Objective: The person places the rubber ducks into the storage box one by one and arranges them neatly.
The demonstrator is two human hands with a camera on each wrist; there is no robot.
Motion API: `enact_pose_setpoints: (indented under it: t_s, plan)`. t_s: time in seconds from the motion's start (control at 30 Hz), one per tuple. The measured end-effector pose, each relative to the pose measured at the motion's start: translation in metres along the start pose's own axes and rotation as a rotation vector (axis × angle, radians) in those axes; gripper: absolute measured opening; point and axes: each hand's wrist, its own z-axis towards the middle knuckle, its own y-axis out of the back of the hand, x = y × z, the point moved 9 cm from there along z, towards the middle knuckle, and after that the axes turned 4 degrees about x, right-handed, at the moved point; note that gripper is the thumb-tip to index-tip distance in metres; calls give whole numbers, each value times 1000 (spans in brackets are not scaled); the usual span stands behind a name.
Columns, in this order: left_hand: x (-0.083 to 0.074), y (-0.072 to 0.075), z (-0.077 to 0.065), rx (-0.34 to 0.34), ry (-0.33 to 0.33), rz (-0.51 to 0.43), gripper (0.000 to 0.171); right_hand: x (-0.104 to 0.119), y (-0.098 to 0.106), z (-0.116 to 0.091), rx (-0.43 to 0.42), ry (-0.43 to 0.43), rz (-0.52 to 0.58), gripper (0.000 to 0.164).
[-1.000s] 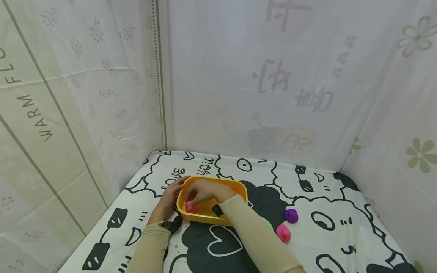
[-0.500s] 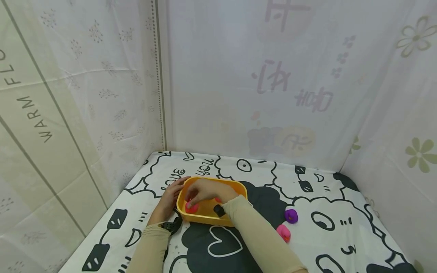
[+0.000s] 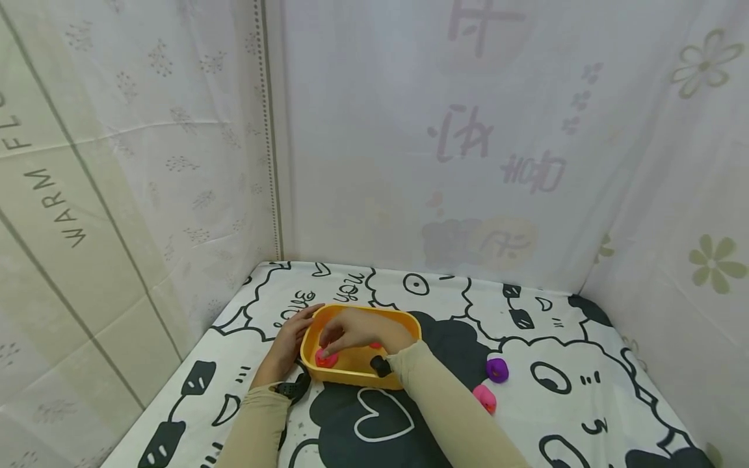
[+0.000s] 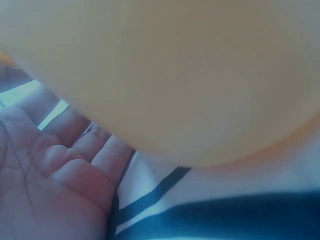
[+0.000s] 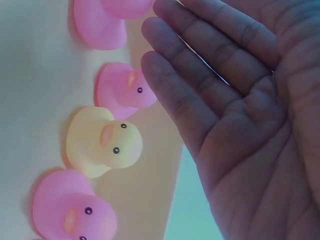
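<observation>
In the head view, a yellow tub (image 3: 351, 377) sits on the cloth-covered desk (image 3: 562, 416), toward its far-left corner. The front pink duck (image 3: 326, 357) lies inside, at the tub's near-left corner. It should be light, soft and a little grippy; a gentle hold round its body, below the head, would probably serve best, and breakage seems unlikely. It looks rounded and bright pink, though its face is too small to read. The right hand (image 3: 357, 327) reaches over the tub with its fingers pointing down at this duck; I cannot tell whether their tips touch it. Toward the desk's right edge lie a purple toy (image 3: 497, 370) and, nearer the front edge, a loose pink duck (image 3: 485, 398).

In the left wrist view, the tub's blurred outer wall fills most of the frame. The left hand (image 4: 60, 165) rests along it, fingers extended and loose.

In the right wrist view, the right hand's fingers are long, nearly straight and slightly spread. Beside them, in the tub, a yellow duck (image 5: 102, 142) sits between a middle pink duck (image 5: 120, 92) and a lower pink duck (image 5: 70, 205), matte and smooth, with orange beaks and black dot eyes.
</observation>
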Motion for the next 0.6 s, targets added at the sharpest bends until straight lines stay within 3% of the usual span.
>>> enact_pose_setpoints:
  t_s: [0.43, 0.6]
  plan:
    - [0, 1, 0, -4, 6, 10, 47, 3, 12, -24, -46, 24, 24, 21]
    - [2, 0, 0, 0, 8, 19, 47, -5, 13, -34, -59, -5, 49, 30]
